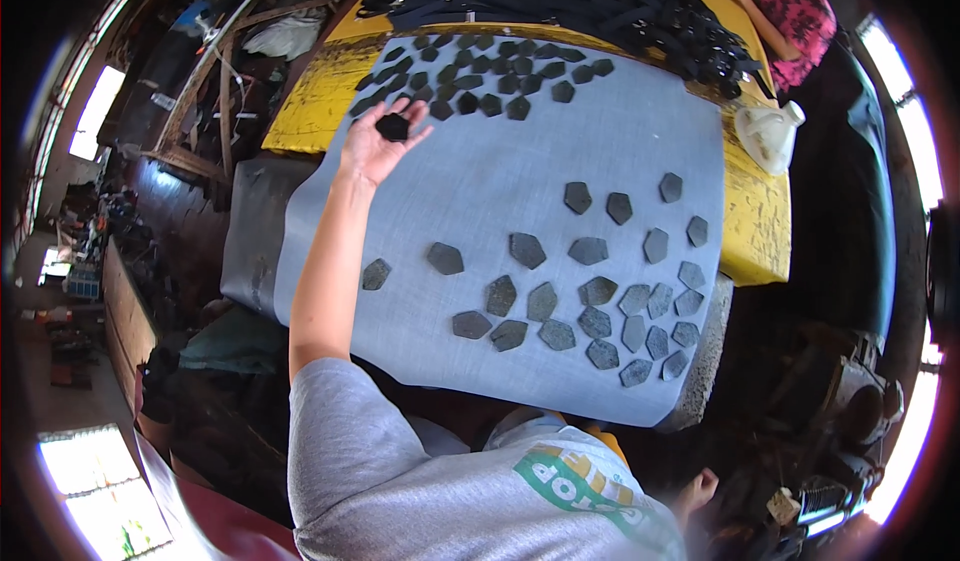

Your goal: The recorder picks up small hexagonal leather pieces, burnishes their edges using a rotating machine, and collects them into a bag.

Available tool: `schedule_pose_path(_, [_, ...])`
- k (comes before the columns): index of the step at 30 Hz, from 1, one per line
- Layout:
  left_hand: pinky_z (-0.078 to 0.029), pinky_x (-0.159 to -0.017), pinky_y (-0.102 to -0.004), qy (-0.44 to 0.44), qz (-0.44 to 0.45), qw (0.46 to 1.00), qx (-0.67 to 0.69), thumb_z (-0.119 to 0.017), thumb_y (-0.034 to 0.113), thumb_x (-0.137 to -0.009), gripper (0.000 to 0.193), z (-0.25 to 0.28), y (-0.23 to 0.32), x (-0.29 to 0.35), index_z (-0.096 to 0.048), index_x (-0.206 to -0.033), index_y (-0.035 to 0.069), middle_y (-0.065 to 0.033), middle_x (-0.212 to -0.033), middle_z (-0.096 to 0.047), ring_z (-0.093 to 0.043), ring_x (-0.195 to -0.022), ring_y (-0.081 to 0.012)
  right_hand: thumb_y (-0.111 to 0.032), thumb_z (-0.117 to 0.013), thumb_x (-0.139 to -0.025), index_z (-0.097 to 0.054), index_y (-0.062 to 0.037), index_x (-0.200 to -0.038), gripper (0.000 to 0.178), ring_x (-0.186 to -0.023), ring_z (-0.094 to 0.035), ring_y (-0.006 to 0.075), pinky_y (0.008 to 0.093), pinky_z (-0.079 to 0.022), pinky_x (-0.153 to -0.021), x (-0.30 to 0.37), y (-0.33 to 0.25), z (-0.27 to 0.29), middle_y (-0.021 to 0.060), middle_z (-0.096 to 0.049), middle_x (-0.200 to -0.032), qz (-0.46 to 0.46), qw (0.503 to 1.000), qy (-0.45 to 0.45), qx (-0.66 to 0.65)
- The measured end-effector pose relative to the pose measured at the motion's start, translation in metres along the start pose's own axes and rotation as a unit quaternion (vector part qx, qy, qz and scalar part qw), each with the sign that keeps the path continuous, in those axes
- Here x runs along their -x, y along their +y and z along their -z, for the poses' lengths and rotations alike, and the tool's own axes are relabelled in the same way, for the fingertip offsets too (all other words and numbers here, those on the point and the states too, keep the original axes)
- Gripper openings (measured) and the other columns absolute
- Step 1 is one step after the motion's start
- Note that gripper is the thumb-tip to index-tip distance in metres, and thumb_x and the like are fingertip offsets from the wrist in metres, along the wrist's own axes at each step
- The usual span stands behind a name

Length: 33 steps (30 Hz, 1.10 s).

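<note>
- Worn on the head, left one of a side-by-side pair, looking steeply down over the heather-grey, short-sleeved cloth shirt of the wearer.
- Facing forward across the smooth blue-grey sheet to the scuffed yellow tabletop beyond.
- Near enough to tell the flat, dark, many-sided pieces apart.
- Fisheye-wide, upright, unmirrored, bowing the bright white strip along the right rim.

Bright windows L & R, dark flr, wood frame nr yellow tbl
</note>
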State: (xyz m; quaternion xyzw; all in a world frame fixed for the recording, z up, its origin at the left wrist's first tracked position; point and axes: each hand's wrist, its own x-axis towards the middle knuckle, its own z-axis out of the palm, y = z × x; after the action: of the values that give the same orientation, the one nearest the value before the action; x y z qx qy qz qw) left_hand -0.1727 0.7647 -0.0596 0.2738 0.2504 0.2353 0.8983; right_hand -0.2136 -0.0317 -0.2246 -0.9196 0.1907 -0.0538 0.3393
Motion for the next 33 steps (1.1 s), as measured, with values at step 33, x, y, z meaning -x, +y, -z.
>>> schedule_pose_path(33, [-0.049, -0.077, -0.0265, -0.456, 0.348, 0.814, -0.09, -0.052, 0.027, -0.092, 0.044, -0.362, -0.472, 0.314, -0.044, -0.13, 0.006, -0.0045, -0.096, -0.058, -0.048, -0.069, -0.0097, -0.002, -0.067, -0.079, -0.064, -0.0002, -0.102, 0.023, -0.066, -0.058, 0.0082, 0.0194, -0.048, -0.063, -0.013, -0.113, 0.246, 0.0041, -0.064, -0.08, 0.082, 0.829, 0.191, -0.519])
